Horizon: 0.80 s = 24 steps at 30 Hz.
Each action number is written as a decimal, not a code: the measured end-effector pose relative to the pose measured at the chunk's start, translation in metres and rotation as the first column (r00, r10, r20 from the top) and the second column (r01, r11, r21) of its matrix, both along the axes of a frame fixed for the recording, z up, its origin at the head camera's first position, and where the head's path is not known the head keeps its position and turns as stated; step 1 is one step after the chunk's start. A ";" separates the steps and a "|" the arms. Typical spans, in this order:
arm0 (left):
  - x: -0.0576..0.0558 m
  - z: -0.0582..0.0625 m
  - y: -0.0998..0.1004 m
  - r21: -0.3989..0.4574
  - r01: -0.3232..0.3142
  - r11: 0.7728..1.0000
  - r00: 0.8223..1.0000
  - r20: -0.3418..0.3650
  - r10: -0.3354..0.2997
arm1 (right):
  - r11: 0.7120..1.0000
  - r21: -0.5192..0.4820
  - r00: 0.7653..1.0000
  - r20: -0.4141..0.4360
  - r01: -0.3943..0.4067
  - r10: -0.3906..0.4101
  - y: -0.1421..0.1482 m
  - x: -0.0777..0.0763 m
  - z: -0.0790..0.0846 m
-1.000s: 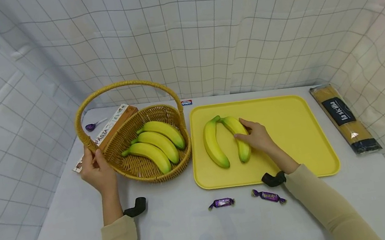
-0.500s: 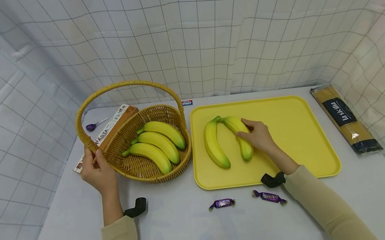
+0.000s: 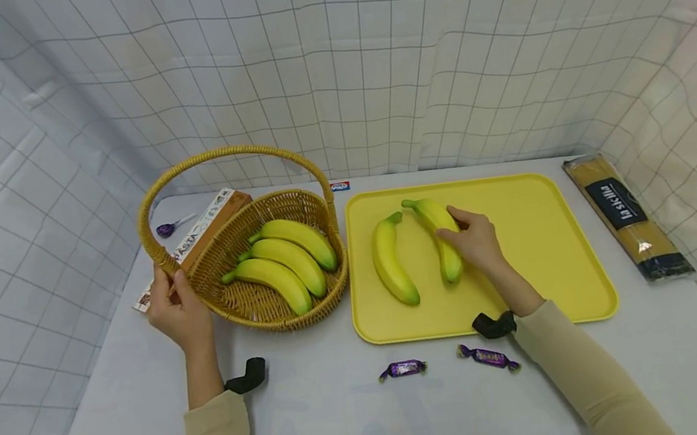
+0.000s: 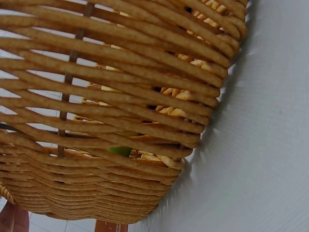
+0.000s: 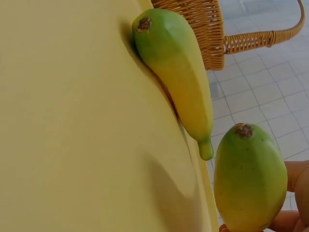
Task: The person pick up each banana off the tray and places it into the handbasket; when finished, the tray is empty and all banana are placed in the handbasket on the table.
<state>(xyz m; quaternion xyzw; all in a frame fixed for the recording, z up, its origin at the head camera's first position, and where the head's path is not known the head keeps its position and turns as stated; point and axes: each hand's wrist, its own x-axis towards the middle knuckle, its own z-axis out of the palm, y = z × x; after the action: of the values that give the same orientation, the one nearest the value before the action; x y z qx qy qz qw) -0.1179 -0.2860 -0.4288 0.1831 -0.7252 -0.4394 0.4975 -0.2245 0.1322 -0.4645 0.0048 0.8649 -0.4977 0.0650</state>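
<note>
My left hand [image 3: 179, 314] grips the left foot of the handle on a wicker basket [image 3: 283, 325]. Three bananas [image 3: 281, 265] lie side by side inside it. Over the yellow tray [image 3: 542, 248], my right hand [image 3: 476, 240] pinches a banana [image 3: 439, 234] between thumb and fingers. In the right wrist view this held banana [image 5: 251, 179] is raised off the tray, its shadow falling below. Another banana [image 3: 391, 260] lies on the tray to its left. The left wrist view is mostly filled by the basket's woven side [image 4: 106, 106].
Behind the basket lie a pasta box [image 3: 214, 226] and a purple lollipop [image 3: 166, 230]. Two purple wrapped candies [image 3: 403, 369] sit in front of the tray. A bag of spaghetti [image 3: 625, 214] lies to the right. Grid-patterned cloth [image 3: 365, 57] hangs around the table.
My right hand has lifted the pinched banana and shifted it slightly right, away from the other tray banana. The left hand and basket have stayed almost still.
</note>
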 end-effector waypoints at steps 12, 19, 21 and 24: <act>0.002 0.007 0.006 -0.006 0.002 1.000 1.000 -0.007 -0.002 | 1.000 -0.017 0.998 -0.060 -0.013 0.012 0.000 0.006 0.023; -0.007 -0.016 -0.013 -0.001 -0.009 1.000 1.000 0.014 0.009 | 0.996 -0.048 0.991 -0.108 -0.079 0.074 -0.008 0.016 0.044; -0.007 -0.018 -0.016 -0.002 0.001 1.000 1.000 0.012 -0.001 | 0.993 -0.055 0.987 -0.128 -0.100 0.092 -0.011 0.020 0.050; -0.007 -0.020 -0.017 -0.002 0.010 1.000 1.000 0.001 -0.010 | 0.988 -0.079 0.979 -0.163 -0.135 0.121 -0.015 0.026 0.058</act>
<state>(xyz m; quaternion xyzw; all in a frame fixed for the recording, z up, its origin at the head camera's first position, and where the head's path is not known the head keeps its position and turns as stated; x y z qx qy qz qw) -0.1251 -0.3027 -0.4487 0.1792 -0.7270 -0.4409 0.4950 -0.1989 0.1174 -0.4064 -0.0932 0.8426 -0.5296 0.0286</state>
